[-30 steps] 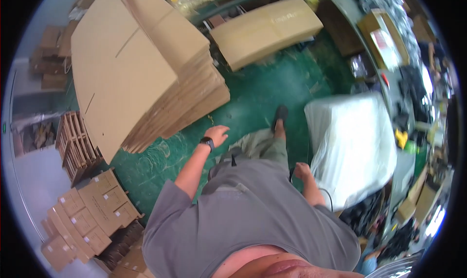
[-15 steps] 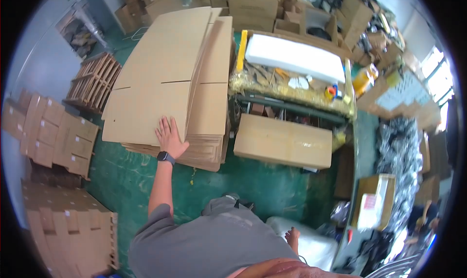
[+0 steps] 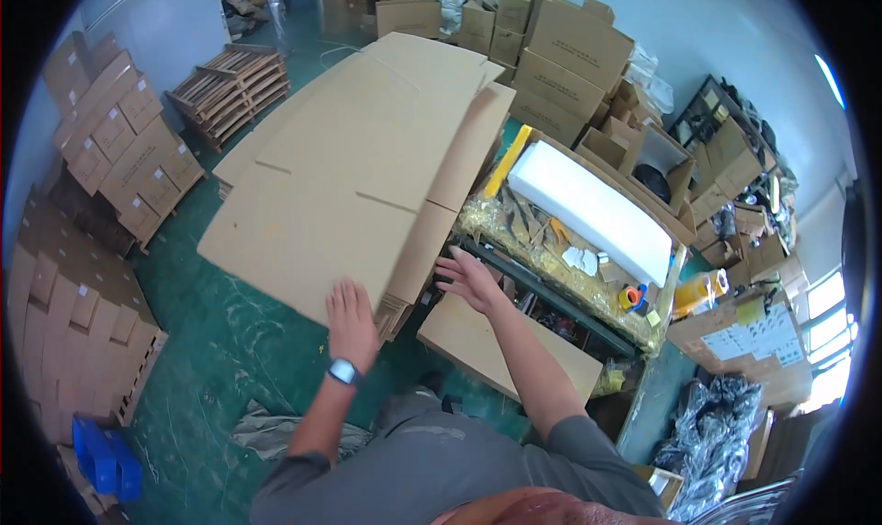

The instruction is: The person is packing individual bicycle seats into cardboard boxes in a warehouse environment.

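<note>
A large flat cardboard sheet (image 3: 340, 148), slotted at its folds, lies on top of a stack of similar cardboard (image 3: 443, 190). My left hand (image 3: 352, 327) rests with fingers outstretched on the sheet's near edge; a watch sits on that wrist. Close to the right side of the stack is my right hand (image 3: 469, 282), its fingers spread and nothing visible in it. Whether its fingertips touch the cardboard cannot be made out. Below my right forearm lies a long cardboard box (image 3: 459, 341), partly covered by the arm.
Right of the stack stands a workbench (image 3: 478, 214) bearing a long white foam block (image 3: 588, 211) and a tape roll (image 3: 629, 297). Stacked cartons (image 3: 119, 144) and wooden pallets (image 3: 230, 93) stand left. A blue bin (image 3: 106, 461) sits low left, and grey sheeting (image 3: 266, 431) lies on the floor.
The view has turned right. My right hand has come up from low beside my body to the stack's right side. The top sheet now sits askew, showing cardboard beneath its far-left edge.
</note>
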The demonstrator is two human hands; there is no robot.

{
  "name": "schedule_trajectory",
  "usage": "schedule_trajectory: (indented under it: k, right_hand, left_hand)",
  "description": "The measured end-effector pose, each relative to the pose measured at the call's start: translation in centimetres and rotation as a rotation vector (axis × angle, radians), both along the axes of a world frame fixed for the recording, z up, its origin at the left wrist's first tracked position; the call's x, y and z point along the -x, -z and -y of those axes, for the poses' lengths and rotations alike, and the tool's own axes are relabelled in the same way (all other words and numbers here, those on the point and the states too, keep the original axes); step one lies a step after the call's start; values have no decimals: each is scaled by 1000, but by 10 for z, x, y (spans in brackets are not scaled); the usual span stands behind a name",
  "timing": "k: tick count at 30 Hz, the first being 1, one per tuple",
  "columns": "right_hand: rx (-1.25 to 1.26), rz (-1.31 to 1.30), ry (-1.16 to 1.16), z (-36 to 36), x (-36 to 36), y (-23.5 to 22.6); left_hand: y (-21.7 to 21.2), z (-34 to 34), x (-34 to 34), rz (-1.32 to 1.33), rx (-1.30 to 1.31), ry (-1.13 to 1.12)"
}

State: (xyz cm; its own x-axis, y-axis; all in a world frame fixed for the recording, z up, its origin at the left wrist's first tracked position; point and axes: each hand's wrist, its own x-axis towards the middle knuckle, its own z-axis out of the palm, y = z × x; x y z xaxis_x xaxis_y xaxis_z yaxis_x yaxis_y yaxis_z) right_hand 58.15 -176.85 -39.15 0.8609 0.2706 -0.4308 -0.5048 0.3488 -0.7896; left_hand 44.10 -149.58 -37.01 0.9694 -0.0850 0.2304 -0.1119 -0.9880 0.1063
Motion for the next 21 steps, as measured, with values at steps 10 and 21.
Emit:
schedule_trajectory:
  k: [10,21]
  right_hand:
    - [379,992,-89,-33,93,-23]
    - [1011,1051,-820,396,233,-127]
  left_hand:
    - [64,96,179,259,1186,-485]
    - [134,294,206,-93,2569,-668]
